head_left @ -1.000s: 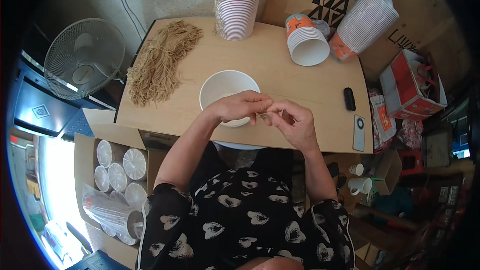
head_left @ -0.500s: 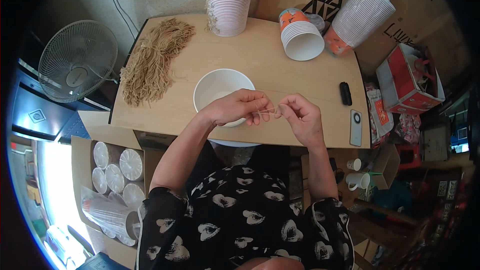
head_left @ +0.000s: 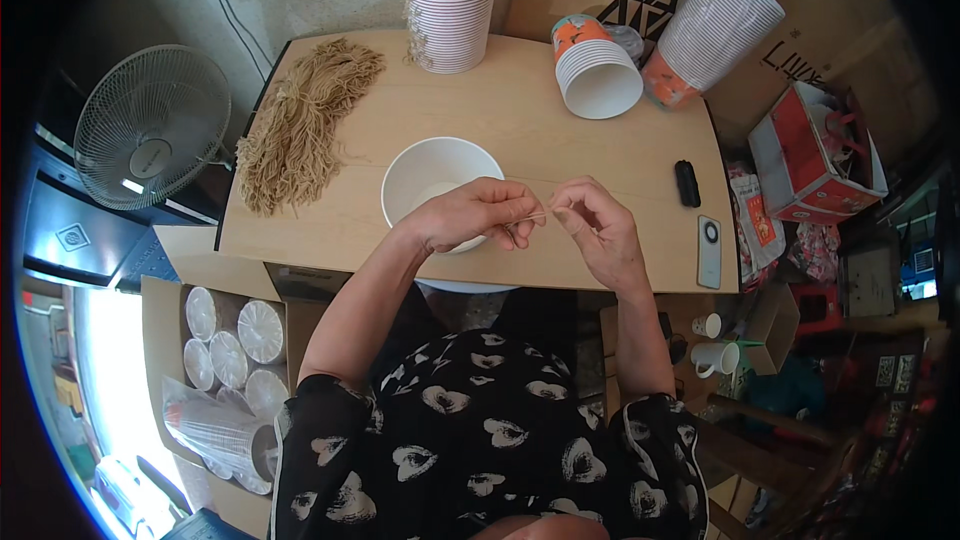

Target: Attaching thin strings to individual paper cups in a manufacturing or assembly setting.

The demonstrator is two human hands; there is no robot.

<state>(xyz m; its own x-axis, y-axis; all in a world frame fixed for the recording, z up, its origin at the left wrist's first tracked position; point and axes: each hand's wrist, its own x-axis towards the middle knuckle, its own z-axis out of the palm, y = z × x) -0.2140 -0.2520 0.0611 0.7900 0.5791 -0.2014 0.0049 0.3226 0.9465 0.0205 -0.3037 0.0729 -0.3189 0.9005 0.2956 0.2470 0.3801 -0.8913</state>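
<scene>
Tan string (head_left: 534, 218) pinched between left hand (head_left: 472, 216) and right hand (head_left: 597, 232).

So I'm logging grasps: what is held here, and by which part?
A thin tan strand, pinched by left hand and right hand fingertips, one at each end.

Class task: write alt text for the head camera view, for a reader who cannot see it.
Seen from above, a person's left hand and right hand pinch a thin tan strand between them beside a white paper bowl on a wooden table. A heap of tan strands lies left; stacked cups stand behind.
</scene>
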